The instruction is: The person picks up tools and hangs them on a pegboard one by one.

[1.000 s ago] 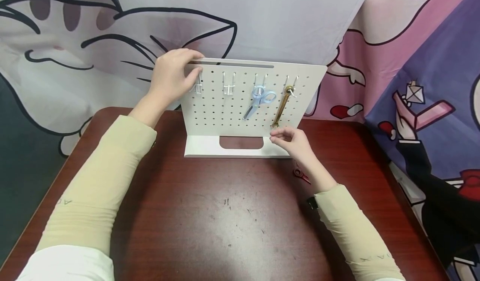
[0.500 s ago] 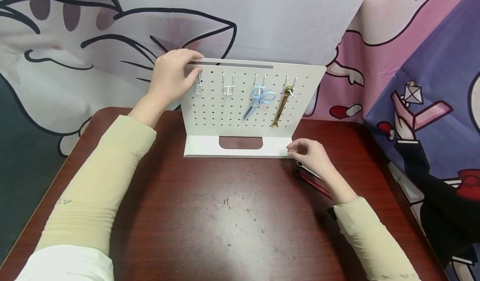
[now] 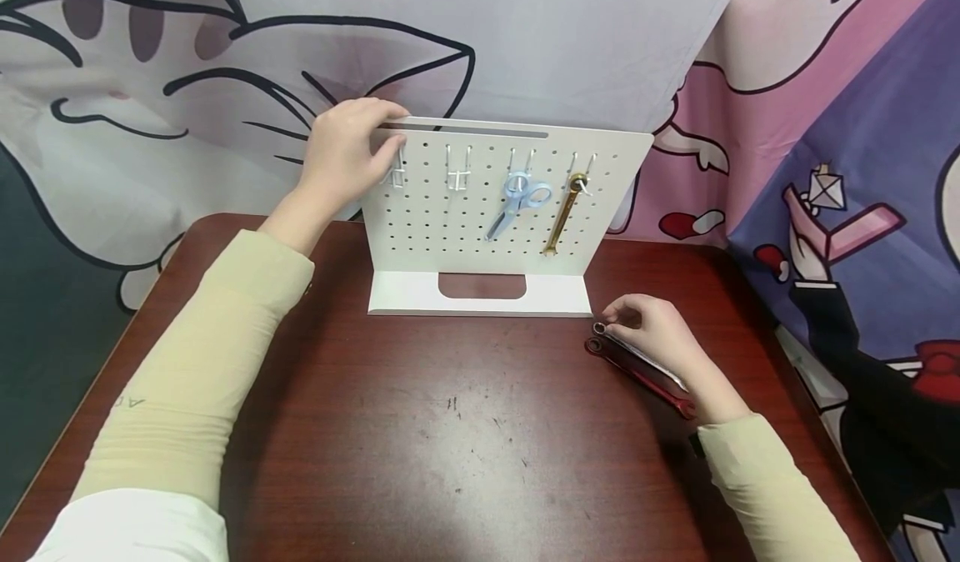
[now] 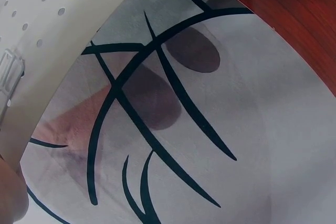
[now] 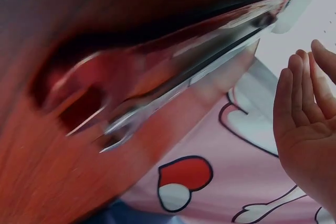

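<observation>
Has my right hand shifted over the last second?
Yes. Judged against the pegboard in the head view, the right hand has moved right and nearer the camera, from in front of the board to past its right edge, close to the silver wrench.

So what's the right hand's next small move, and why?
Probably pinch the silver wrench with the right hand: its fingers look empty and are right by the wrench's ring end, the left hand grips the pegboard, and the hook left of the scissors is bare.
</observation>
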Motion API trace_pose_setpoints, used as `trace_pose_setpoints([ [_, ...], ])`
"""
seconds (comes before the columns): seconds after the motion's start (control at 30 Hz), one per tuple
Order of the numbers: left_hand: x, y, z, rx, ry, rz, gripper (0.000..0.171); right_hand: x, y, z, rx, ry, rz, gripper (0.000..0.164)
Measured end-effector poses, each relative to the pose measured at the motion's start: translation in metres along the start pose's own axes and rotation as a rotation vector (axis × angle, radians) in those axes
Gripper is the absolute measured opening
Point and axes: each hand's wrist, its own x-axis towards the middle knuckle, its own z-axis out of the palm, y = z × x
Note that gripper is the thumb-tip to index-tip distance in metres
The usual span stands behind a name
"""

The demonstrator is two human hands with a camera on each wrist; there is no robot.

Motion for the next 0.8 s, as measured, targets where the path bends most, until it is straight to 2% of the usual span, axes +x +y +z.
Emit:
trace_pose_setpoints([
  [0.3,0.0,0.001,0.0,-0.002,0.007,0.005,0.024,-0.012,0.021,-0.007,-0.031,-0.041,0.019,0.015],
  [0.8,-0.001,0.0,0.0,-0.014,0.017,0.003,0.024,-0.024,0.039,-0.006,-0.014,-0.112,0.056,0.012],
])
